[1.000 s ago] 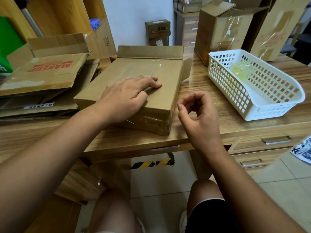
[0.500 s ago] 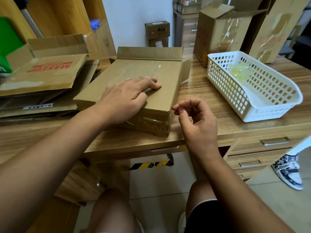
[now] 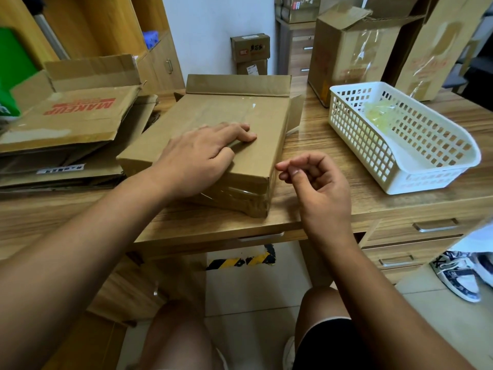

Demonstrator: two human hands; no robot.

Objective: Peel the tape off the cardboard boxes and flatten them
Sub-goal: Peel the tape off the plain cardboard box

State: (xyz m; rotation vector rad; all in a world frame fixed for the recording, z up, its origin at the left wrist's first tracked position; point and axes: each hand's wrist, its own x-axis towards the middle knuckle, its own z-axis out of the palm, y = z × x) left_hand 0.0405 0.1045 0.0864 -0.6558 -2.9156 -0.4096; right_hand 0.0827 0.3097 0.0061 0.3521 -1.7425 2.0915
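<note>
A flat brown cardboard box (image 3: 218, 113) lies on the wooden desk (image 3: 314, 145) in front of me, its far flaps standing open. Clear tape (image 3: 234, 196) wraps its near end, and a strip shines across the top. My left hand (image 3: 202, 156) rests palm down on the lid with straight fingers. My right hand (image 3: 317, 188) hovers just beside the box's near right corner. Its fingers are curled and the thumb meets the fingertips. I see no tape between them.
A white slotted basket (image 3: 394, 166) on the right holds a wad of peeled tape (image 3: 378, 116). Flattened boxes (image 3: 66, 121) are stacked on the left. Two tall taped boxes (image 3: 346, 49) (image 3: 437, 49) stand at the back right. Desk drawers (image 3: 426, 228) and sneakers (image 3: 458, 276) are low right.
My right hand has drifted up and left toward the box's near right corner, fingertips closing together. The left hand has stayed flat on the lid.
</note>
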